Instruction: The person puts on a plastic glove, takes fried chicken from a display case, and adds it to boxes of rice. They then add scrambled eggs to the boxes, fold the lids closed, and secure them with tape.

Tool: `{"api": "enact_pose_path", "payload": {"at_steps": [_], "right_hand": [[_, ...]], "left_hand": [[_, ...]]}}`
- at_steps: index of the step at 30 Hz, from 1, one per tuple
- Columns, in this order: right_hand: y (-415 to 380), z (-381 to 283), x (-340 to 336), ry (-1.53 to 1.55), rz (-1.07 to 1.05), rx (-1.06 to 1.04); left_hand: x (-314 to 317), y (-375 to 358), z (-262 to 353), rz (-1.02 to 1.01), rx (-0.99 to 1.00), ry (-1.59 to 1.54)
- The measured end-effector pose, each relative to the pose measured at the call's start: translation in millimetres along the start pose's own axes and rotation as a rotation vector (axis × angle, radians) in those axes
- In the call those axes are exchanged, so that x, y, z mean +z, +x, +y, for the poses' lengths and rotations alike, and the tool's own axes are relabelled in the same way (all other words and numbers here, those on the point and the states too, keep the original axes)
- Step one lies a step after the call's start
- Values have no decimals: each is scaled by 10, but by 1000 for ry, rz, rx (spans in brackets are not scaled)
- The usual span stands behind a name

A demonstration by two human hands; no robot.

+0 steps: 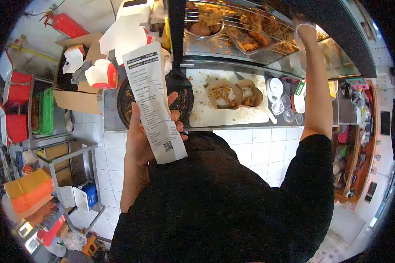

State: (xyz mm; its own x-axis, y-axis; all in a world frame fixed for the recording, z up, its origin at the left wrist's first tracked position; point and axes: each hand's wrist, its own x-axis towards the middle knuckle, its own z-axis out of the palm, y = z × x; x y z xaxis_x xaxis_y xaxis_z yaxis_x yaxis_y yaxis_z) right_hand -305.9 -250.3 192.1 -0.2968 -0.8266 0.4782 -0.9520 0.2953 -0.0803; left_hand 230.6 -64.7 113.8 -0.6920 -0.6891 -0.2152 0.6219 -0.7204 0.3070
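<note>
My left hand (137, 139) is closed around a long printed paper receipt (150, 103), its thumb along one edge and fingers behind. A QR code shows near the receipt's lower end. My right arm reaches up into the glass food display case (250, 59). At its end my right hand (303, 28) is dark and blurred, with a pale band around the wrist, so its fingers cannot be made out. Fried chicken pieces (254, 24) lie on the racks and trays beside it. Below, an open paper food box (239, 104) with food inside sits on a white cutting board (202, 116).
A round black pan (186, 98) with crumbs stands left of the board. White lids (274, 87) and small clear cups (289, 115) lie to the right. Cardboard boxes (70, 98), red-and-white containers (102, 74) and a metal rack (72, 155) line the left side.
</note>
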Motion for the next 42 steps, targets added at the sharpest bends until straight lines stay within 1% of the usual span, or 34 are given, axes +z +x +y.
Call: {"api": "enact_pose_path", "payload": {"at_steps": [5, 6, 13, 16, 21, 25, 28, 34, 42], "right_hand": [[-114, 49, -97, 96, -17, 44], [-126, 91, -80, 181, 26, 42], [-36, 183, -144, 67, -26, 40], [31, 189, -125, 40, -30, 31], [139, 193, -74, -3, -30, 25], [212, 214, -39, -27, -23, 22], [249, 215, -33, -38, -18, 21], [237, 228, -51, -54, -13, 23], [108, 193, -83, -63, -32, 32]], "left_hand": [[99, 144, -32, -16, -75, 74], [111, 169, -42, -17, -91, 82], [111, 195, -83, -24, -128, 81], [41, 156, -59, -55, -106, 50], [-12, 45, -25, -9, -41, 27], [-75, 24, -7, 20, -26, 35], [-132, 19, 18, -30, -44, -15], [-69, 30, 9, 4, -41, -6], [-34, 120, 28, -46, -77, 30]]}}
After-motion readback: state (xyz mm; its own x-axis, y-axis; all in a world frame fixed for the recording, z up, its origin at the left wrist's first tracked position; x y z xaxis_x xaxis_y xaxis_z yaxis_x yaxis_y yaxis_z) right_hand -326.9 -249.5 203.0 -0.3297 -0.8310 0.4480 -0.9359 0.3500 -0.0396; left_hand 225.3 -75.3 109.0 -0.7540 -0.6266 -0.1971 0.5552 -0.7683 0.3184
